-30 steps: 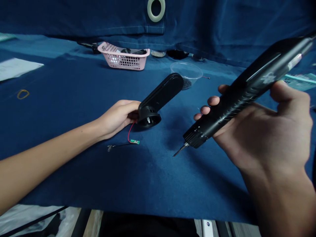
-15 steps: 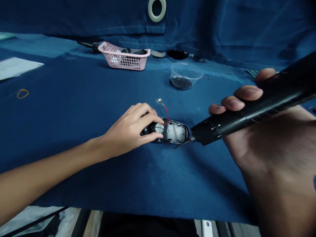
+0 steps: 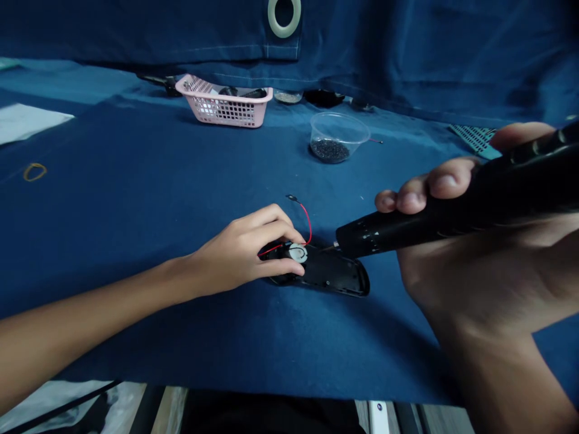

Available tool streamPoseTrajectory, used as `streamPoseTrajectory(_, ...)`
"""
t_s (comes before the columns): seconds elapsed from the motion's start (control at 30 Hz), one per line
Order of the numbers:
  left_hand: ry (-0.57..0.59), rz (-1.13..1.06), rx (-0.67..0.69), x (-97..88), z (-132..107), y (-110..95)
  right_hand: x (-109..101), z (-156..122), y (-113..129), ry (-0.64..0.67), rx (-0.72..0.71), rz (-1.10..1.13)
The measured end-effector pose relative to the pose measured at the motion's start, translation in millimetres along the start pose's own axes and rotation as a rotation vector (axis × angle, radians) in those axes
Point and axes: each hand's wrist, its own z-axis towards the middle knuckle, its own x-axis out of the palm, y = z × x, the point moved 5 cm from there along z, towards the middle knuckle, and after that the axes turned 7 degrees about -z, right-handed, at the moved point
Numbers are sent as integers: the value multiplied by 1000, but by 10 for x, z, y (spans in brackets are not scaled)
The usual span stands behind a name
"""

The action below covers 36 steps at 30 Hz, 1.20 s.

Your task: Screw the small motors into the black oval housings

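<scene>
My left hand point(image 3: 251, 247) is closed around the left end of a long black plastic housing point(image 3: 337, 274) lying on the blue cloth. Between its thumb and fingers shows a round whitish metal part point(image 3: 298, 253), fixed in or resting on the housing; I cannot tell which. A red wire point(image 3: 310, 222) curves up from there to a small dark end piece point(image 3: 292, 198). My right hand point(image 3: 470, 283) grips a black electric screwdriver point(image 3: 398, 229). Its thin bit points left over the housing's upper edge; whether the tip touches is unclear.
A clear plastic tub point(image 3: 339, 138) with many small dark screws stands behind the housing. Farther back is a pink basket point(image 3: 226, 108) with black parts. A rubber band point(image 3: 35, 172) and white paper point(image 3: 31, 123) lie left. A blue curtain point(image 3: 181, 30) hangs across the back.
The housing has turned, its right end swinging toward me, and its pale inner face now looks dark. The screwdriver tip has moved up, over the housing. The wire's end has shifted slightly down.
</scene>
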Motion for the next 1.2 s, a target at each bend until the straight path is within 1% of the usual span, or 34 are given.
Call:
streamPoseTrajectory(0.07,8,0,14,8,0,-10,21,-24,21,29,-53,-12)
streamPoseTrajectory(0.1,11,0,18,12,0,-15,32,-38,28,47,-52,-21)
streamPoseTrajectory(0.2,8,7,33,16,3,-33,47,-75,64,88,-35,-22)
streamPoseTrajectory(0.3,7,17,42,16,7,-49,61,-88,56,166,43,-19)
streamPoseTrajectory(0.37,8,19,44,15,12,-55,59,-81,63,192,36,-4)
streamPoseTrajectory(0.43,7,20,42,13,17,-55,47,-69,94,177,-13,11)
streamPoseTrajectory(0.47,8,21,42,12,19,-53,48,-66,97,175,-10,6)
streamPoseTrajectory(0.53,3,20,52,10,21,-54,55,-66,75,176,54,-25)
streamPoseTrajectory(0.57,1,20,59,9,21,-56,56,-66,71,170,62,-30)
streamPoseTrajectory(0.6,0,21,62,9,19,-57,54,-65,68,159,53,-32)
streamPoseTrajectory(0.7,3,25,58,9,9,-55,48,-60,57,137,-33,-11)
streamPoseTrajectory(0.83,5,25,62,7,0,-53,44,-60,28,129,-33,5)
streamPoseTrajectory(0.97,1,18,55,11,9,-44,62,-81,55,169,74,0)
streamPoseTrajectory(1.03,-1,10,55,14,15,-47,73,-91,62,187,95,-12)
streamPoseTrajectory(1.1,-6,4,57,17,18,-54,73,-88,75,174,37,-5)
streamPoseTrajectory(1.2,-13,-1,62,22,17,-64,69,-75,52,161,-9,-4)
